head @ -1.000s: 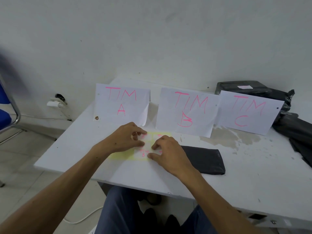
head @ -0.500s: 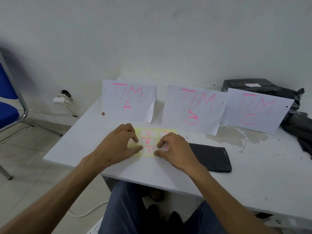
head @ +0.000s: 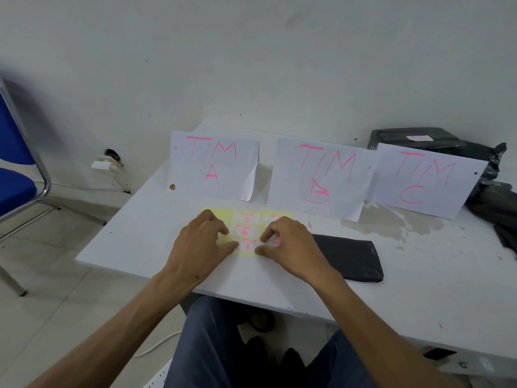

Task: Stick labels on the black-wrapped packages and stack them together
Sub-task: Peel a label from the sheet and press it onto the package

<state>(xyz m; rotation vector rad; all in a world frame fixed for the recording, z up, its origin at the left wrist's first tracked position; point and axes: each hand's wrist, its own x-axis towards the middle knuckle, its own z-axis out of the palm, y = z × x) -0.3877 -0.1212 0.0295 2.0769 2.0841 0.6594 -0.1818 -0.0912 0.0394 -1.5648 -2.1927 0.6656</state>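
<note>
While both hands work at the near edge of the white table [head: 140, 233], a yellow label sheet [head: 218, 214] lies flat beneath them, carrying small white stickers lettered "TIM B" in pink. Left hand [head: 201, 242]: fingers curled, tips and thumb pressing on the sheet's left part. Right hand [head: 291, 245]: fingers bent, tips at a sticker on the sheet's right side; whether it pinches the sticker's edge I cannot tell. Just right of that hand lies a flat black-wrapped package [head: 349, 259], matte, oblong. More black packages [head: 436, 140] are piled at the far right corner, the top one bearing a white label. Three paper signs stand upright behind the sheet: TIM A [head: 214, 165], TIM B [head: 319, 177], TIM C [head: 422, 179]. Tabletop paint is worn near the signs. Grey wall behind; tiled floor; blue chair [head: 16, 169] at left.
</note>
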